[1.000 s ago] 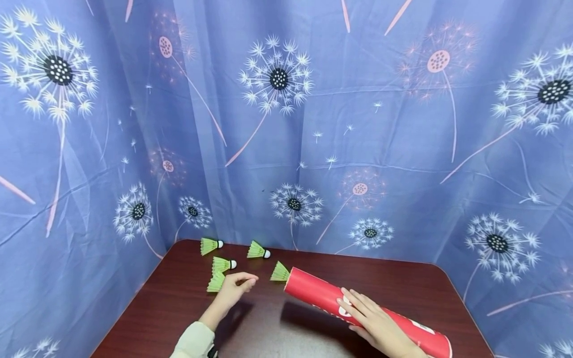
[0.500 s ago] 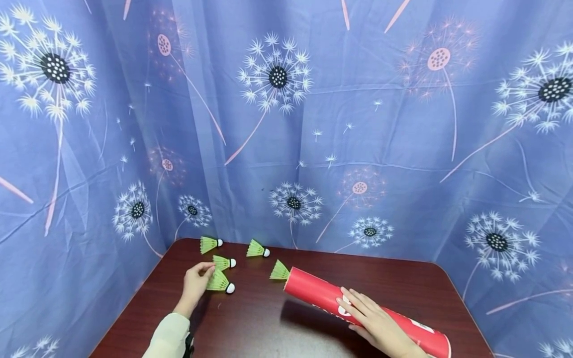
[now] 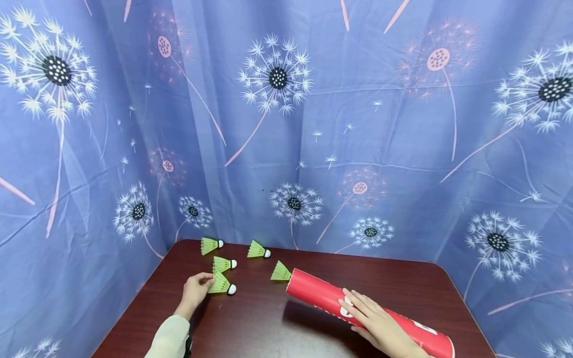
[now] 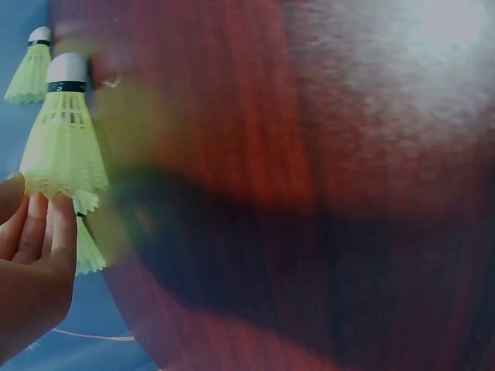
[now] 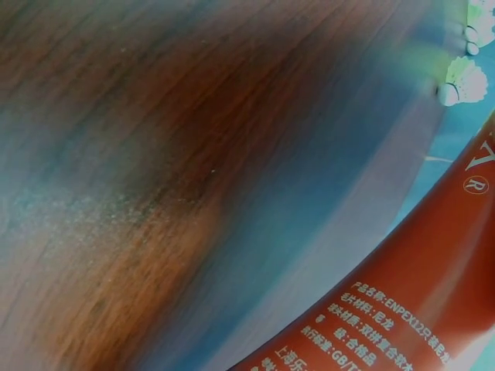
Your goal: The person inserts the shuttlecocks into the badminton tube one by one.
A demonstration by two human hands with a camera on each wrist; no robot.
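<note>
My left hand (image 3: 194,293) pinches the feathered skirt rim of a yellow-green shuttlecock (image 3: 221,284) between thumb and fingers. In the left wrist view that shuttlecock (image 4: 66,135) has its white cork pointing away from the hand. Across the middle of a red shuttlecock tube (image 3: 313,289) lies my right hand (image 3: 376,320), fingers over the top and thumb at the near side, holding it slanted. Its left end faces the shuttlecocks. At that end shows the skirt of another shuttlecock (image 3: 280,272); its cork is hidden. The right wrist view shows the printed tube (image 5: 387,309) close up.
Behind the held shuttlecock lies another shuttlecock (image 3: 224,264), its skirt partly overlapped in view. Farther back are a shuttlecock (image 3: 211,245) at the left and a shuttlecock (image 3: 258,250) near the back edge. A blue dandelion-print curtain (image 3: 313,124) surrounds the dark wooden table (image 3: 250,328).
My left hand has moved left, away from the tube's end, to the nearest shuttlecock, and now pinches its skirt. The right hand and the tube have barely moved.
</note>
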